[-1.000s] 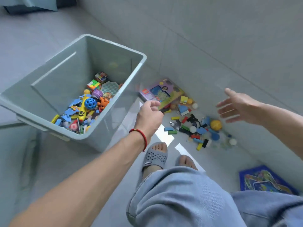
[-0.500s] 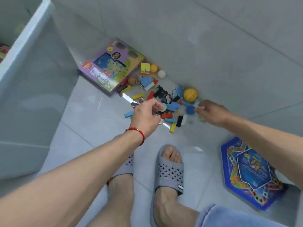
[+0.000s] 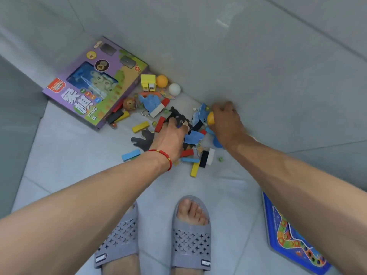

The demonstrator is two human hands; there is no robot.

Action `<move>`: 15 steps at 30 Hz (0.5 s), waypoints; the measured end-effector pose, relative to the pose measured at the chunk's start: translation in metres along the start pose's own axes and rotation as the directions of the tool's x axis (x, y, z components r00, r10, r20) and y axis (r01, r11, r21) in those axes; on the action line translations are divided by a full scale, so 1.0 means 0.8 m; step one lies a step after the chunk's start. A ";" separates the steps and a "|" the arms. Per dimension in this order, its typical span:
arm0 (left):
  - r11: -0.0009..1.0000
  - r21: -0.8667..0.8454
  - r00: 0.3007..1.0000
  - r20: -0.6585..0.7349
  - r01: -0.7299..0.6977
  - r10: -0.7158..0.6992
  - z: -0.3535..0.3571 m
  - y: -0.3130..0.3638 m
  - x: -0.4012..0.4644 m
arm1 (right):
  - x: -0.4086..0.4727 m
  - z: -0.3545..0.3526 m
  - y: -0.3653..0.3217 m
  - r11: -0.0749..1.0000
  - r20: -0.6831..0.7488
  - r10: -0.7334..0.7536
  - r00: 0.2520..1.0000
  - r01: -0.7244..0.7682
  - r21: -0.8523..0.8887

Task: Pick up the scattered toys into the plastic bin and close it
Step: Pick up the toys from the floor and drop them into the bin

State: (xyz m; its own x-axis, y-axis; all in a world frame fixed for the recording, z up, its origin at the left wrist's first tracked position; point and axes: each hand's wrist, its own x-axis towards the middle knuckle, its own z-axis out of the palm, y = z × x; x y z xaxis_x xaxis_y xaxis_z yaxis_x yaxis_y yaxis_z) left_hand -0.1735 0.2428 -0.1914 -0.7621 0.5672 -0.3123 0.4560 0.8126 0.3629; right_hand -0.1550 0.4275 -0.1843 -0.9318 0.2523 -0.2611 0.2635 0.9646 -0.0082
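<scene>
Both hands have dropped from the bin to the scattered toy pile (image 3: 178, 124): right hand (image 3: 226, 122) grip round a yellow ball (image 3: 211, 118), left hand (image 3: 170, 135) grip curled among pieces, contents unclear; next scoop underway.

Glossy grey floor tiles (image 3: 59, 155); printed cardboard box (image 3: 95, 84); perforated rubbery slippers (image 3: 191, 241)

both hands down in the toy pile (image 3: 158, 124), right hand (image 3: 226, 124) around a yellow ball (image 3: 211, 118)
</scene>
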 end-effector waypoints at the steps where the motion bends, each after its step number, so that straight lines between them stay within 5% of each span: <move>1: 1.000 0.009 1.000 -0.002 -0.019 0.019 0.001 -0.002 0.003 | -0.001 0.002 0.001 0.998 -0.031 0.021 0.999 -0.019 0.059; 4: 0.994 0.061 0.996 0.022 -0.086 0.085 -0.002 -0.004 0.009 | -0.015 -0.003 0.010 0.933 -0.163 0.139 0.977 -0.075 0.351; 6: 0.993 0.053 0.994 0.020 -0.109 0.108 -0.010 -0.003 0.010 | -0.031 -0.017 0.018 0.770 -0.140 0.349 0.926 -0.199 0.606; 8: 0.995 -0.045 0.996 -0.024 -0.083 0.082 -0.018 0.000 0.006 | -0.048 -0.028 0.028 0.495 0.102 0.464 0.880 -0.352 0.794; 11: 0.934 -0.339 0.984 -0.086 0.116 -0.154 -0.032 0.007 -0.017 | -0.077 -0.036 0.033 -0.032 0.539 0.228 0.811 -0.547 0.837; 13: 0.767 -0.574 0.934 -0.016 0.284 -0.358 -0.052 0.011 -0.044 | -0.096 -0.049 0.027 -0.286 0.629 0.068 0.775 -0.589 0.756; 15: 0.418 -0.828 0.872 0.161 0.375 -0.463 -0.083 0.011 -0.083 | -0.108 -0.073 0.010 -0.337 0.634 -0.059 0.771 -0.613 0.715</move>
State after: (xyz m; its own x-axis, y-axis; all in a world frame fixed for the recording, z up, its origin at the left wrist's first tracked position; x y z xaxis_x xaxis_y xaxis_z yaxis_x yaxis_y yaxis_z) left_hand -0.1492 0.2033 -0.1095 -0.8012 0.1398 -0.5818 -0.4758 0.4409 0.7611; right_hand -0.0871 0.4177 -0.1058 -0.5756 0.0895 -0.8128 0.6610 -0.5342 -0.5269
